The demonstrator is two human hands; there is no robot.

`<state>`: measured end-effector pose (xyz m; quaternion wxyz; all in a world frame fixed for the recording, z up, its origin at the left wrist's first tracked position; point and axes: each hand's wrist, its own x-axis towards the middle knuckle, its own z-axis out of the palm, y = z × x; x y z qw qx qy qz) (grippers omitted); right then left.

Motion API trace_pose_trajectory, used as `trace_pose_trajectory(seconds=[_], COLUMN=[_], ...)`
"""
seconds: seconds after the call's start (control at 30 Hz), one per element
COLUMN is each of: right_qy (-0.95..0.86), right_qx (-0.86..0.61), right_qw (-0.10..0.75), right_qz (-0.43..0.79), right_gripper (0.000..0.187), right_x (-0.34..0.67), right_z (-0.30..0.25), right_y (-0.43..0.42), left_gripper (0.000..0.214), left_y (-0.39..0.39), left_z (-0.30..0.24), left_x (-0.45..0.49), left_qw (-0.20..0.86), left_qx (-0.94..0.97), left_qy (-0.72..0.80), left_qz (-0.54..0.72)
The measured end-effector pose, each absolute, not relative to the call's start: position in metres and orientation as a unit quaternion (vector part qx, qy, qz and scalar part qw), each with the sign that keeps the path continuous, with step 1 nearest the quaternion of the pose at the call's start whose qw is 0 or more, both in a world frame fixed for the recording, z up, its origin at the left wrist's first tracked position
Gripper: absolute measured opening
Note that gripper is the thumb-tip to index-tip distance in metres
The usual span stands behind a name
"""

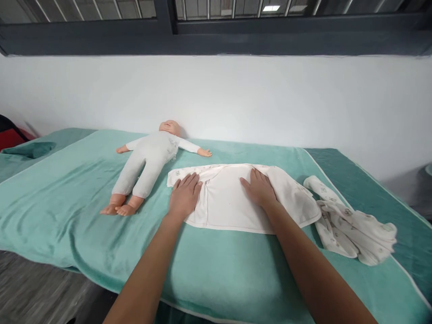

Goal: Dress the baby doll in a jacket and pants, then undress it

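A white baby top (pixel 229 202) lies spread out on the green bed cover (pixel 236 265), its plain side mostly facing up and a small print showing at the edges. My left hand (pixel 185 193) rests open on its left part, near the sleeve. Flat on the upper middle of the cloth is my right hand (pixel 259 186), fingers stretched out. Beyond my left hand a baby doll (pixel 151 153) in a white body suit lies on its back, arms spread. To the right, a crumpled printed baby garment (pixel 354 225) touches or nearly touches the top's right edge.
A white wall (pixel 236 99) runs along the bed's far side, below a dark window frame (pixel 216 38) with bars. A red and black item (pixel 11 135) sits at the far left. The bed's front edge drops to a grey wood-look floor (pixel 37 288).
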<state>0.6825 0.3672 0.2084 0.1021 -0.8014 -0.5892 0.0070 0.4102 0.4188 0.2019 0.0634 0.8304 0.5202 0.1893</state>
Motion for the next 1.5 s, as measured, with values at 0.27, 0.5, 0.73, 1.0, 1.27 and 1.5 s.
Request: trace_pose_trajectory(seconds=[0.27, 0.5, 0.73, 1.0, 1.27, 1.5], right_qy=[-0.603, -0.615, -0.611, -0.679, -0.692, -0.718], right_qx=[-0.793, -0.784, -0.786, -0.727, -0.713, -0.683], right_qw=[0.089, 0.077, 0.080, 0.103, 0.105, 0.124], right_qz=[-0.027, -0.036, -0.042, -0.004, 0.033, 0.045], right_gripper=[0.071, 0.069, 0.069, 0.067, 0.068, 0.067], right_x=[0.679, 0.671, 0.662, 0.630, 0.592, 0.568], right_z=[0.208, 0.208, 0.206, 0.204, 0.208, 0.207], right_y=[0.355, 0.344, 0.339, 0.366, 0.390, 0.393], left_gripper=[0.050, 0.040, 0.030, 0.034, 0.033, 0.035], left_y=[0.415, 0.419, 0.418, 0.416, 0.417, 0.419], left_z=[0.202, 0.202, 0.205, 0.209, 0.209, 0.205], left_x=[0.413, 0.407, 0.409, 0.415, 0.412, 0.411], left_qw=[0.049, 0.056, 0.042, 0.040, 0.051, 0.099], left_qx=[0.823, 0.790, 0.759, 0.732, 0.727, 0.710], left_qy=[0.520, 0.542, 0.582, 0.628, 0.635, 0.627], left_qz=[0.224, 0.282, 0.288, 0.262, 0.256, 0.306])
